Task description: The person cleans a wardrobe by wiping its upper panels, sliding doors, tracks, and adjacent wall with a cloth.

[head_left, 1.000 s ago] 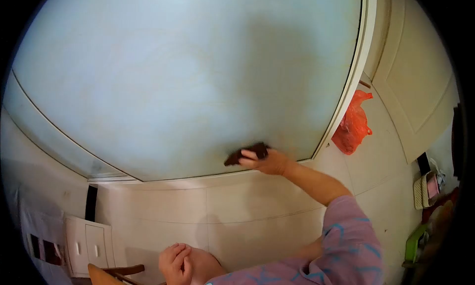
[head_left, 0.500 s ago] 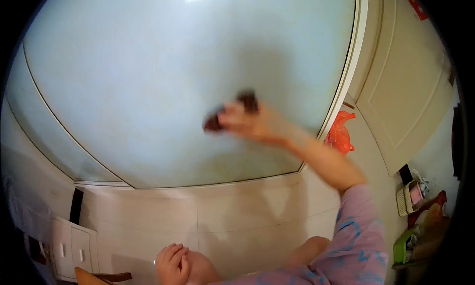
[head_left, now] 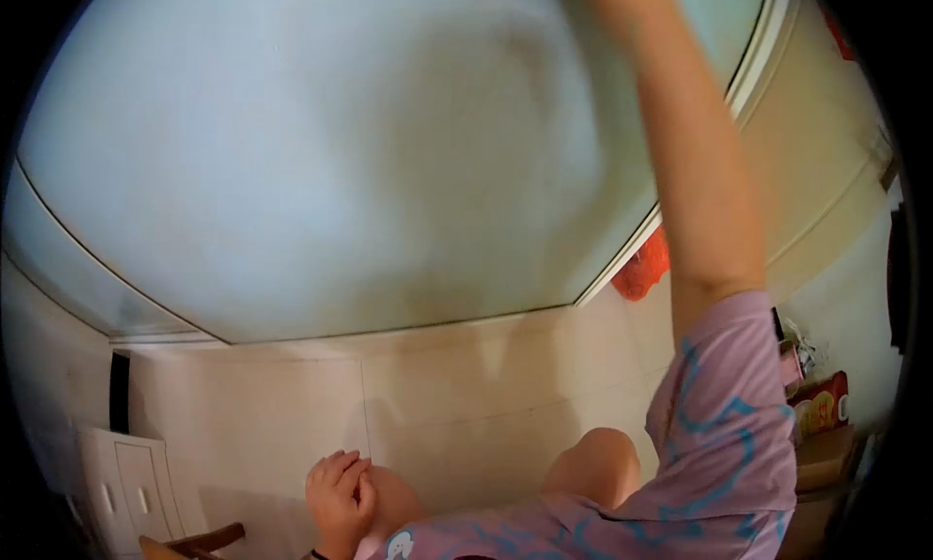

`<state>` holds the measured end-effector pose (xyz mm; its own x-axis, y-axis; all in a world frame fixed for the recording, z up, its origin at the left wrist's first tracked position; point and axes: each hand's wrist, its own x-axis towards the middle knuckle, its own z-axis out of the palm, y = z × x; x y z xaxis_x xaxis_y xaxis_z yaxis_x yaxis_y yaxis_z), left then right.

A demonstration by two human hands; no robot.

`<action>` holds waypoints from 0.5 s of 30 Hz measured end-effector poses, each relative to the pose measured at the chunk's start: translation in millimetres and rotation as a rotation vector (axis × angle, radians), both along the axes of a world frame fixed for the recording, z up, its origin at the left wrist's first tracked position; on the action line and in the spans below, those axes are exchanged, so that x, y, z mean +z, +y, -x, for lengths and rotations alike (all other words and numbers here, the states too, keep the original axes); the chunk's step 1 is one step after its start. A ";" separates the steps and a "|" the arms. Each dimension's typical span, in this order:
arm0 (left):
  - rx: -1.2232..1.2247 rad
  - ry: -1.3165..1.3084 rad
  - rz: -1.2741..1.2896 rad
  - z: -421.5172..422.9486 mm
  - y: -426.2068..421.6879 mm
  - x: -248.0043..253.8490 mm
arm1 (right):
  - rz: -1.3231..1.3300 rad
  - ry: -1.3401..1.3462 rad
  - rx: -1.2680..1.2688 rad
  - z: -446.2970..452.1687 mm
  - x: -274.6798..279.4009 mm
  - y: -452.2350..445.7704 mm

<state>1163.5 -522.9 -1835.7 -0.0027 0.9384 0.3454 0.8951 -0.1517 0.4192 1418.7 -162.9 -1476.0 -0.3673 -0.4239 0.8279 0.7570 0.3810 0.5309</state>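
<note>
A large frosted glass panel [head_left: 292, 171] fills the upper part of the head view, with soft shadows on its surface. My right forearm [head_left: 700, 171] stretches up in front of it. The right hand lies beyond the top edge of the picture, so its fingers and anything in them are hidden. Low in the view, my left hand [head_left: 338, 492] rests on my left knee [head_left: 394, 497]. Its fingers lie extended over the knee and hold nothing.
The tiled floor [head_left: 282, 395] runs below the panel. An orange-red plastic bag [head_left: 641, 267] sits beside the panel's white frame [head_left: 622, 259]. Boxes [head_left: 821, 405] stand at the right, a white cabinet [head_left: 131, 487] at the left, and a wooden piece [head_left: 209, 541] at the lower left.
My right hand, which held a blurred dark brown thing against the middle of the glass, has moved up and out of view. The camera view has shifted slightly. My left hand stays on the knee.
</note>
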 end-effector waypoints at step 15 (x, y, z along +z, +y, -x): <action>-0.030 -0.027 0.031 8.7 -32.6 30.2 | 1.103 -0.977 -0.157 -28.7 -566.7 -57.2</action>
